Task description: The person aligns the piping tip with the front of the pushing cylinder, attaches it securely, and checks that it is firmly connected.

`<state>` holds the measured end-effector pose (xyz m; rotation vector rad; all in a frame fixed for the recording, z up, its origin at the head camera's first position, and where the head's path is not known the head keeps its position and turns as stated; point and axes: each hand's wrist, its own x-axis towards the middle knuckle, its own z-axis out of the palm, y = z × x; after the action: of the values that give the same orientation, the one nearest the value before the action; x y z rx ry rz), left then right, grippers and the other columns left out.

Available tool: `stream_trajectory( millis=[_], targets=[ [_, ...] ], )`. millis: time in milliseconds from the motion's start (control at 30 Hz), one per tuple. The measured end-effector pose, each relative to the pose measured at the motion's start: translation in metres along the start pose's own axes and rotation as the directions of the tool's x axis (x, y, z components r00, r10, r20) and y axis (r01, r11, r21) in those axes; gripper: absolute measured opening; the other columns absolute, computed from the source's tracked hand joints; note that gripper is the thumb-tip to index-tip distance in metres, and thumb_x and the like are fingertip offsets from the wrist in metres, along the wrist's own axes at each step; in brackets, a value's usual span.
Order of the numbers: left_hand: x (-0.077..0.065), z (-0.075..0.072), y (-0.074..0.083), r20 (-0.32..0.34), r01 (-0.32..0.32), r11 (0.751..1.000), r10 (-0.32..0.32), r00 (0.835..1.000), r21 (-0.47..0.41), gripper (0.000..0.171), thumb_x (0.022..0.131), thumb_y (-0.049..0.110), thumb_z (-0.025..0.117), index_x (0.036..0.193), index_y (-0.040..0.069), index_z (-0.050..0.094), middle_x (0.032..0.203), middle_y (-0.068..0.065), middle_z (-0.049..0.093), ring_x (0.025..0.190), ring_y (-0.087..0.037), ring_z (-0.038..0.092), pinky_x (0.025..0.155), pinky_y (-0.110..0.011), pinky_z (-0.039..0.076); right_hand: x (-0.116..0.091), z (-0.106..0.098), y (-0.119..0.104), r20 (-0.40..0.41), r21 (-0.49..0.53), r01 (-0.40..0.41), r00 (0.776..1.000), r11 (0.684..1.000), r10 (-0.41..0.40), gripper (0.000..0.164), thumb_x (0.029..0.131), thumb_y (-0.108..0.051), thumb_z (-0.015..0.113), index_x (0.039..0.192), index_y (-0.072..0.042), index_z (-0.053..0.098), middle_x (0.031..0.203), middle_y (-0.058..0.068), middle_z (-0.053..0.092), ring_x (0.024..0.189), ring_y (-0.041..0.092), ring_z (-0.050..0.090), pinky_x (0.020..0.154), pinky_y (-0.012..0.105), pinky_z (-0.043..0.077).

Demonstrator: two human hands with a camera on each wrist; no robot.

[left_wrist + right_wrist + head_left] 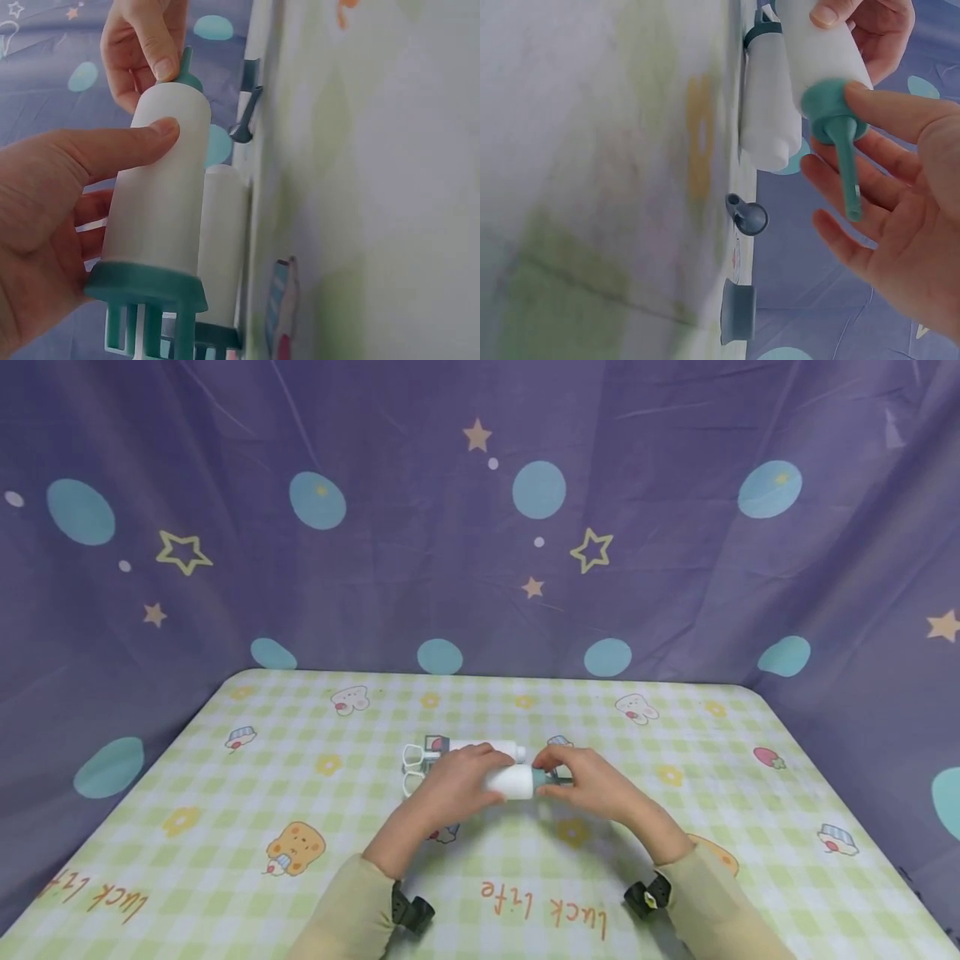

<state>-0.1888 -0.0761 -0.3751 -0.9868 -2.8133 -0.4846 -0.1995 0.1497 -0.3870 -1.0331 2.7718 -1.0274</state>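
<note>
A white syringe-like tube [515, 782] lies sideways over the table. My left hand [459, 783] grips its barrel from the near side, the thumb along it in the left wrist view. A teal collar [150, 283] with slotted bars is at its rear end. My right hand [596, 782] pinches the teal nozzle [840, 106] at the front end between thumb and fingers; the long thin spout points out past the palm. Behind it, a second white tube [769, 105] with a dark teal collar lies on the table.
White finger rings [412, 756] stick out left of the tubes. A loose blue-grey spouted nozzle [748, 215] and a flared round blue-grey piece [739, 311] rest on the table beyond the right hand. A checked cloth [300, 793] covers the table; a purple curtain [420, 560] hangs around it.
</note>
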Motion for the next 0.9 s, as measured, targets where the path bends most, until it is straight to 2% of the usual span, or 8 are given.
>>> stream_trajectory(
  millis=[167,367,600,900],
  targets=[
    [0.002,0.006,0.0,0.063,0.013,1.0,-0.012,0.998,-0.015,0.045,0.075,0.031,0.074,0.115,0.016,0.061,0.106,-0.001,0.062,0.09,-0.017,0.059,0.07,-0.03,0.048,-0.002,0.002,0.003,0.052,-0.046,-0.026,0.998,0.999,0.029,0.025,0.081,-0.026,0.068,0.104,-0.018,0.06,0.101,-0.005,0.063,0.095,0.017,0.061,0.081,0.038,0.049],
    [0.003,0.012,0.0,0.101,0.015,1.0,-0.012,0.995,-0.026,0.045,0.075,0.032,0.073,0.115,0.014,0.061,0.106,0.0,0.062,0.092,-0.014,0.059,0.075,-0.029,0.048,-0.002,0.002,0.005,0.085,-0.095,-0.024,0.996,0.995,0.032,0.024,0.081,-0.027,0.069,0.101,-0.02,0.06,0.096,-0.007,0.063,0.091,0.015,0.061,0.078,0.035,0.049],
    [0.003,0.017,0.0,0.123,0.001,1.0,0.001,0.992,-0.011,0.042,0.074,0.032,0.074,0.11,0.015,0.063,0.104,0.002,0.063,0.092,-0.012,0.058,0.077,-0.027,0.047,-0.002,0.005,0.008,0.128,-0.166,0.006,0.992,0.986,0.016,0.021,0.079,-0.029,0.07,0.095,-0.02,0.059,0.09,-0.008,0.062,0.085,0.014,0.061,0.074,0.028,0.049],
    [0.004,0.016,0.001,0.143,0.0,1.0,0.003,0.99,-0.02,0.04,0.073,0.032,0.075,0.107,0.016,0.064,0.101,0.003,0.063,0.088,-0.011,0.057,0.074,-0.026,0.047,-0.002,0.005,0.006,0.149,-0.162,0.011,0.989,0.987,0.014,0.021,0.079,-0.027,0.071,0.094,-0.018,0.059,0.089,-0.007,0.063,0.084,0.012,0.062,0.074,0.027,0.049]
  ],
)
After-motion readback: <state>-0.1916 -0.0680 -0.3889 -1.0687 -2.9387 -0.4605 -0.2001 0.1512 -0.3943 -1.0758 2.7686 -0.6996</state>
